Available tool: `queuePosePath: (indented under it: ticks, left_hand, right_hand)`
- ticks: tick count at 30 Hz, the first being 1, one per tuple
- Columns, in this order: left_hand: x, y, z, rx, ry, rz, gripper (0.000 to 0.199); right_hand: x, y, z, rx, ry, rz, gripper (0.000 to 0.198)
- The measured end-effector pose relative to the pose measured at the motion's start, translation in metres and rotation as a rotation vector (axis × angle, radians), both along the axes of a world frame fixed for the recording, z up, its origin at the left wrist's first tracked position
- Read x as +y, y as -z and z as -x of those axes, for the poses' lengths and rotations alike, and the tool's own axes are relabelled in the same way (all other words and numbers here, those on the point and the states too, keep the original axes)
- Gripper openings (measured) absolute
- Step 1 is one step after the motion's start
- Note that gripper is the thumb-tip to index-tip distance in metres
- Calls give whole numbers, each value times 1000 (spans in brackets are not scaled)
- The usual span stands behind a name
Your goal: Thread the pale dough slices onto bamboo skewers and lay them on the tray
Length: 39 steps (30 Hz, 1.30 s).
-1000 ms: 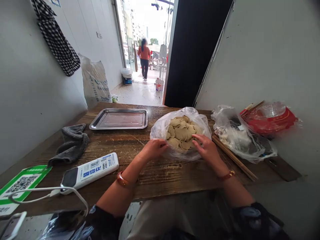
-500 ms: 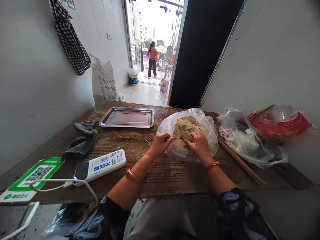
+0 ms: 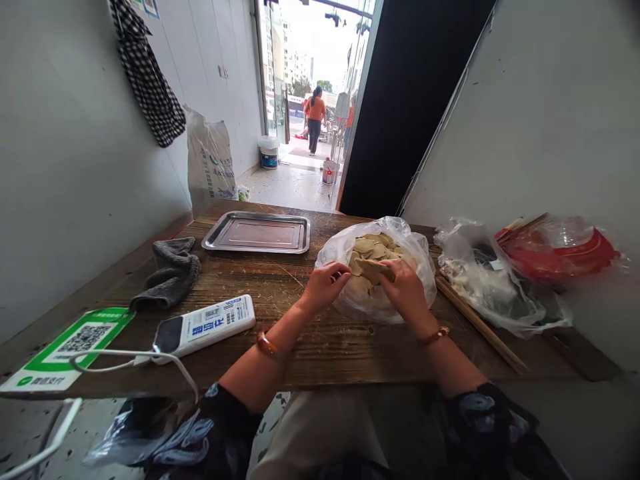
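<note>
A clear plastic bag (image 3: pixel 334 248) stands open on the wooden table, filled with thin, flat beige slices (image 3: pixel 371 247). My right hand (image 3: pixel 406 293) pinches one beige slice (image 3: pixel 374 269) between thumb and fingers, holding it just above the pile. At the near left side of the bag, my left hand (image 3: pixel 324 288) has its thumb and fingertips pinched together close to the slice's left end. Whatever those fingertips hold, if anything, is too small to name.
A metal tray (image 3: pixel 205 244) lies left of the bag, near a grey cloth (image 3: pixel 173 275), a corded white device (image 3: pixel 207 327) and a green QR card (image 3: pixel 83 343). Thin wooden sticks (image 3: pixel 480 323), a clutter-filled plastic bag (image 3: pixel 480 287) and a red bag (image 3: pixel 565 257) lie right.
The slice in my right hand has risen from the pile and now lies more level, its left end near my left fingertips. The view has shifted slightly; people outside have moved.
</note>
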<state>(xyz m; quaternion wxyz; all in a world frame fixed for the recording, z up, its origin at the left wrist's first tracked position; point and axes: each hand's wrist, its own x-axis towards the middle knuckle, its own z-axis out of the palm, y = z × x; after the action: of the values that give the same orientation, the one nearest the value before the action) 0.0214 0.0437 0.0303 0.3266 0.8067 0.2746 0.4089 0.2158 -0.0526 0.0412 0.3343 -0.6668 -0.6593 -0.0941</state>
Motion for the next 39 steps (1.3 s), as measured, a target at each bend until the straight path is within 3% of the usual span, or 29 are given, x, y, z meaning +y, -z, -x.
queuePosePath:
  ticks: [4,9,14,16,19,22,26,30,34,39]
  left_hand:
    - [4,5,0,28,-24,12,16]
    - [6,9,0,86,-14,-24,22]
    - [-2,5,-1,297,-26,-302,45]
    - [-6,5,-2,392,46,-425,54]
    - [-8,7,-3,503,193,-491,55]
    - [-4,10,-3,534,253,-503,48]
    - [6,11,-7,436,242,-510,41]
    - [12,11,-13,289,234,-445,42]
    - [7,6,-13,182,152,-335,51]
    - [4,-1,-8,95,14,-238,46]
  right_hand:
    - [-18,9,10,-36,-173,131,28]
    - [-47,20,-1,87,-98,50,29]
    - [-83,38,-6,171,-31,49,30]
    - [-97,51,-4,204,-11,60,30]
    - [-114,69,0,263,27,44,28]
    - [-123,70,0,316,47,10,27]
    - [-135,52,-23,324,84,-24,27]
    - [-167,42,-73,272,313,-75,28]
    - [-193,50,-112,181,509,11,33]
    - [-173,59,-122,77,473,154,27]
